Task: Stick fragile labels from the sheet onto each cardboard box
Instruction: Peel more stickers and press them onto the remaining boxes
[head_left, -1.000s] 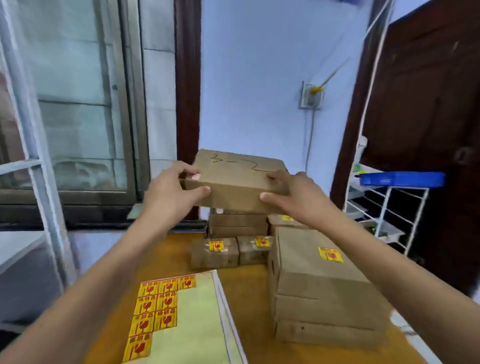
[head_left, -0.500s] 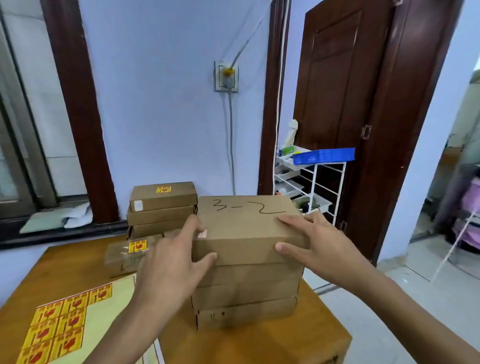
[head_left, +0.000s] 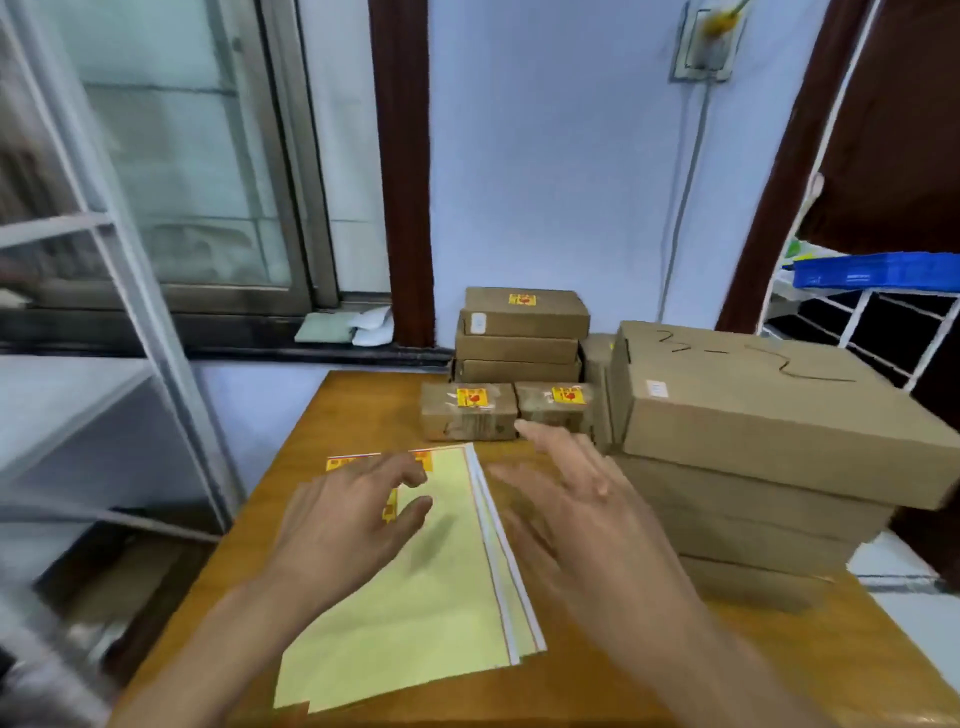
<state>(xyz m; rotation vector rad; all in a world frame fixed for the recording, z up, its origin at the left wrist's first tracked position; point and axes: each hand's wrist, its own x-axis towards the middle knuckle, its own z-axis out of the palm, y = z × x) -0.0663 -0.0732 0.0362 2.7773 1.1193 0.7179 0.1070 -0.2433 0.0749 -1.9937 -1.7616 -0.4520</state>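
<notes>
Fingers (head_left: 400, 483) of left hand (head_left: 353, 530): loosely spread, holding nothing, hovering over upper part of label sheet (head_left: 415, 587) on counter (head_left: 358, 410). Remaining fragile labels (head_left: 343, 462) at sheet's far left corner, mostly covered by that hand. Right of sheet: right hand (head_left: 582, 499), fingers straight and released, above bare counter between sheet and boxes. Behind: two small labelled boxes (head_left: 467, 415), then rear stack (head_left: 522, 332) with label on top box. Far right: marked box (head_left: 753, 415) topping tall stack, handwritten marks on lid, no fragile label seen on it; likely next to be labelled.

Risks: label tearing or curling onto itself if peeled in haste; top box, overhanging stack below, liable to slide if pressed off-centre.

Hidden or unclear: count of labels left; contact between left fingers and sheet not determinable; hands motion-blurred; lower stack sides partly out of sight.
</notes>
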